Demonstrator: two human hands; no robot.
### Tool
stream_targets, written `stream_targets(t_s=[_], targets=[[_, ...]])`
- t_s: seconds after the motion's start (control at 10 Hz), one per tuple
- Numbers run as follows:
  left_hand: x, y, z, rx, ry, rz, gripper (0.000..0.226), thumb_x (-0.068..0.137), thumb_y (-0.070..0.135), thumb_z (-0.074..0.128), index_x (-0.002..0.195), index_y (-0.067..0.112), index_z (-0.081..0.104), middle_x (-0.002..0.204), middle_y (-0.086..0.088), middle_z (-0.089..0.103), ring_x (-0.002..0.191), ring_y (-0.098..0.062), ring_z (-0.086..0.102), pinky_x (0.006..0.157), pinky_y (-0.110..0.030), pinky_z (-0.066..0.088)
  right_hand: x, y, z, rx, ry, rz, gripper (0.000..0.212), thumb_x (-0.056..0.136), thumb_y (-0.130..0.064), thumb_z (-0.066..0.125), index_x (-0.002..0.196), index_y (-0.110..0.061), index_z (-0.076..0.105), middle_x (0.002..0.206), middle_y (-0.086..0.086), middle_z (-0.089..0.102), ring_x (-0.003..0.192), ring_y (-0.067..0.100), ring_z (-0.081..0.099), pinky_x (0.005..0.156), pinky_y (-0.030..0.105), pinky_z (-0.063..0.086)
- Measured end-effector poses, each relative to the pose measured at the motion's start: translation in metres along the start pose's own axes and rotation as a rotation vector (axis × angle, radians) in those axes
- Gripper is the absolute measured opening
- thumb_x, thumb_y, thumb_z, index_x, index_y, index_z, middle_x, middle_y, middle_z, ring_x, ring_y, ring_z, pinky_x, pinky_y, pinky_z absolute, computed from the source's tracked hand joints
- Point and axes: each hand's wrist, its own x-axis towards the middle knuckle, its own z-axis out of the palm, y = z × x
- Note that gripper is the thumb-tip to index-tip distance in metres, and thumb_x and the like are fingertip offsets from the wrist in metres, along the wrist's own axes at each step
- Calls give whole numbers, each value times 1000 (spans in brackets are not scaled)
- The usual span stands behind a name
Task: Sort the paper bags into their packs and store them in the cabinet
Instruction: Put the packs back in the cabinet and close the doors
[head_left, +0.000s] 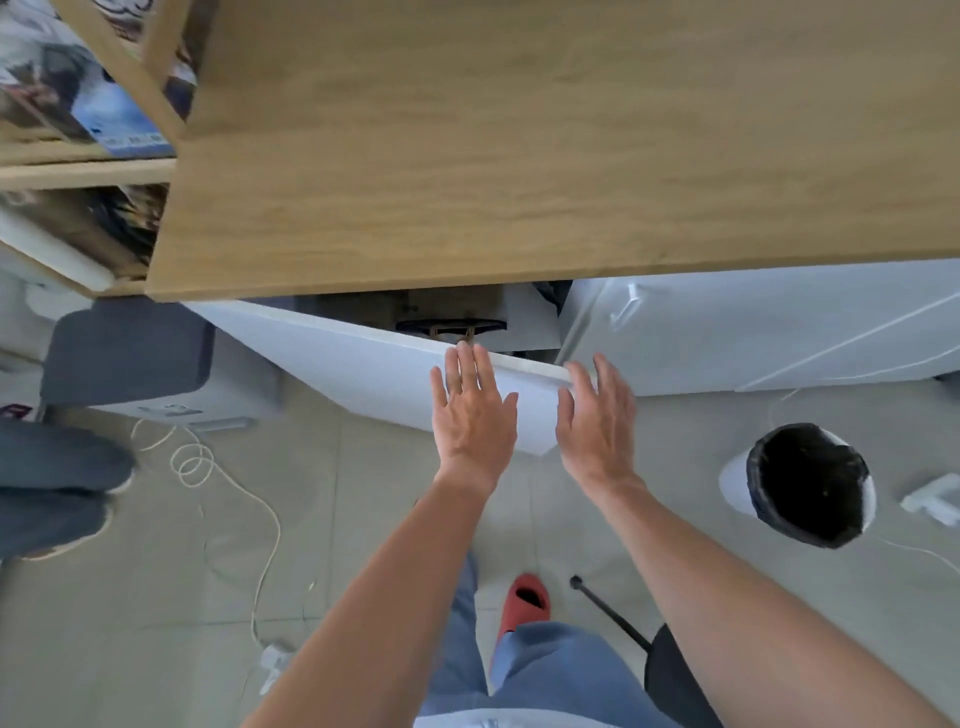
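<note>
A white cabinet door (363, 364) stands ajar below a wooden counter (519, 156). In the gap behind it I see brown paper bags (447, 309) with a dark handle, mostly hidden by the counter and the door. My left hand (470, 410) lies flat with fingers spread on the door's outer face near its top edge. My right hand (597, 415) is spread too, fingertips at the door's free corner. Neither hand holds anything.
A second white cabinet door (753, 332) with a handle is to the right. A bin with a black liner (808, 486) stands on the tiled floor at right. A grey-topped box (130, 353), a loose white cable (218, 478) and another person's legs (52, 488) are at left.
</note>
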Motion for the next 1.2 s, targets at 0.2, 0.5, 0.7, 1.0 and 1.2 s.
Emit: stream_targets(t_s=[0.2, 0.5, 0.7, 1.0, 1.2], targets=[[32, -9, -1, -27, 24, 112, 77, 104, 44, 31, 154, 6, -14, 164, -13, -14, 152, -28, -10, 123, -45, -3, 38, -3, -3, -151, -46, -32, 53, 88, -11, 64, 139, -6, 51, 150, 25, 36, 141, 37, 33, 113, 51, 30], [88, -40, -21, -10, 225, 253, 83, 86, 31, 68, 153, 2, 29, 161, -24, 13, 150, -35, 14, 121, -48, 13, 65, -11, 2, -293, -141, 33, 76, 86, -18, 65, 153, -9, 31, 161, 27, 1, 149, 38, 10, 118, 52, 18], [131, -70, -34, -40, 261, 263, 71, 93, 33, 57, 151, 0, 31, 160, -23, 22, 148, -37, 22, 120, -48, 19, 82, -20, 6, -307, -92, 52, 67, 88, -23, 63, 149, -10, 38, 160, 28, 2, 148, 39, 9, 118, 52, 14], [165, -56, -55, -87, 305, 231, 67, 85, 56, 50, 136, 13, 53, 133, -16, 50, 115, -37, 49, 93, -47, 36, 158, -63, 7, -84, 98, -108, 49, 92, -35, 49, 128, -3, 54, 148, 23, 40, 136, 38, 37, 112, 53, 27], [194, -71, -66, -80, 226, 506, 89, 77, 72, 53, 144, 15, 47, 153, -12, 38, 135, -33, 39, 108, -47, 32, 198, -50, -10, -280, -166, -421, 73, 86, -61, 48, 145, -19, 45, 155, 10, 33, 133, 33, 36, 106, 47, 29]])
